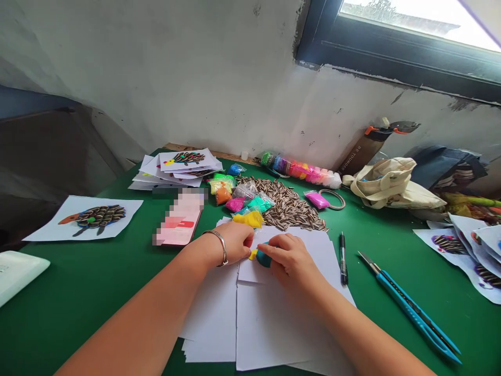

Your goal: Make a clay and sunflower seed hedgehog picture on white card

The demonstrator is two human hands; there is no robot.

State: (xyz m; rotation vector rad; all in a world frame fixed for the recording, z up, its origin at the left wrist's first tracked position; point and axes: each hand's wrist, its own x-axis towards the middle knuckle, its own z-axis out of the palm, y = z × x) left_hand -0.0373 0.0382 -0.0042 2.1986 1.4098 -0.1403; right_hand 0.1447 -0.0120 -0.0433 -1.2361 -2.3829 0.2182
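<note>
1. The yellow piece (253,255) lay on the paper (274,318) between your hands, just right of your left hand's (230,246) fingertips and beside the blue clay (263,256).
2. Your left hand was nearer to it, its thumb and finger bent close together at the yellow edge; whether they pinched it, you could not tell.
3. Your right hand (291,256) reached its forefinger across the blue clay, its grip hidden.
4. The yellow piece looked small, its long axis unclear; the blue clay looked smooth and rounded, partly covered.
5. Striped seeds (287,203) lay beyond, on the green desk (113,282).
</note>
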